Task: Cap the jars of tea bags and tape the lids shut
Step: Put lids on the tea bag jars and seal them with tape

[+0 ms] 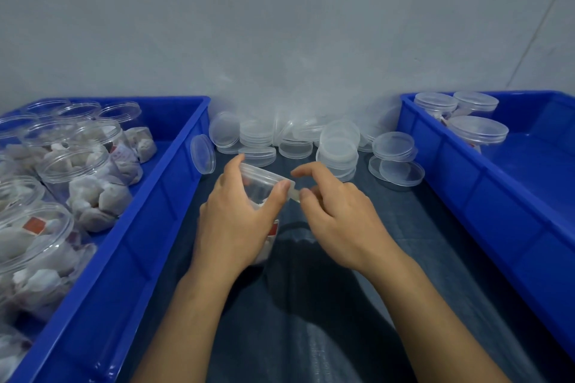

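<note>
My left hand [236, 218] grips a clear jar of tea bags [264, 186] at the middle of the table; a clear lid sits on the jar, tilted away from me. My right hand [336, 211] pinches a short strip of clear tape [295, 194] at the lid's right edge, next to my left thumb. The jar's lower part is mostly hidden behind my left hand.
A blue bin [155, 196] on the left holds several uncapped jars of tea bags [77, 171]. A blue bin [485, 183] on the right holds capped jars [476, 130] at its far end. Loose clear lids [339, 146] lie heaped at the back against the grey wall.
</note>
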